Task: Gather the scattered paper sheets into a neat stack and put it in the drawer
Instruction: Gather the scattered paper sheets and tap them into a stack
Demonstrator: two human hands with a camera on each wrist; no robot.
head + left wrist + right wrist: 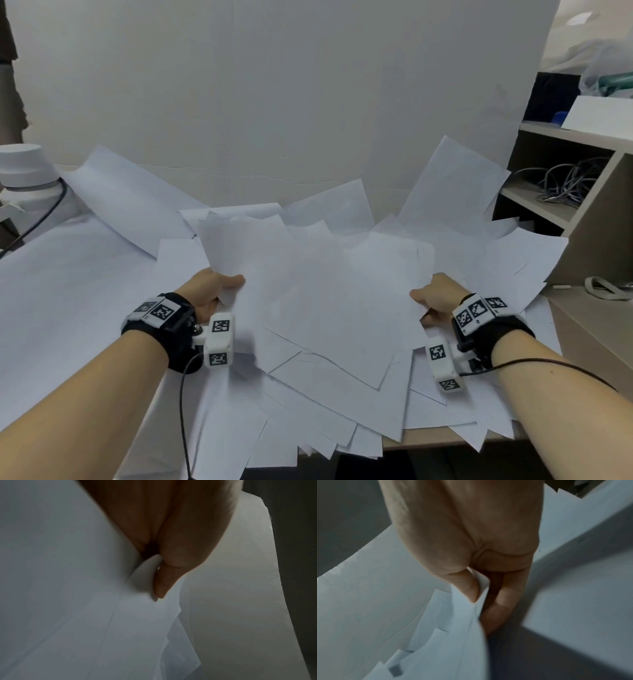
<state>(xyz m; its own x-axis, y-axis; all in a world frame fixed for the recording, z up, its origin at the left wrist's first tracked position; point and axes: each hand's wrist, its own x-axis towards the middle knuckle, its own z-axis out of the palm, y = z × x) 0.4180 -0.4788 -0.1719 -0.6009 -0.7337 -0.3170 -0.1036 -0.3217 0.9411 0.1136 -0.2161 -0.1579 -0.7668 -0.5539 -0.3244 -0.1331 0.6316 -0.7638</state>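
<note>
Several white paper sheets (318, 294) are held as a loose bundle above the desk, between both hands. My left hand (209, 291) pinches the bundle's left edge, thumb on top. In the left wrist view the thumb (164, 582) presses into the held sheets (85, 601). My right hand (436, 294) pinches the right edge. The right wrist view shows its thumb (467, 586) above the held sheets (450, 635) and the fingers (500, 609) underneath. More loose sheets (325, 411) lie scattered under the bundle and overhang the desk's front edge. No drawer is in view.
A white board (274, 85) stands upright behind the desk. A white round device (25, 171) with a black cable sits at the far left. A beige shelf unit (555, 192) with tangled cables stands to the right, and a lower beige surface (589, 315) beside it.
</note>
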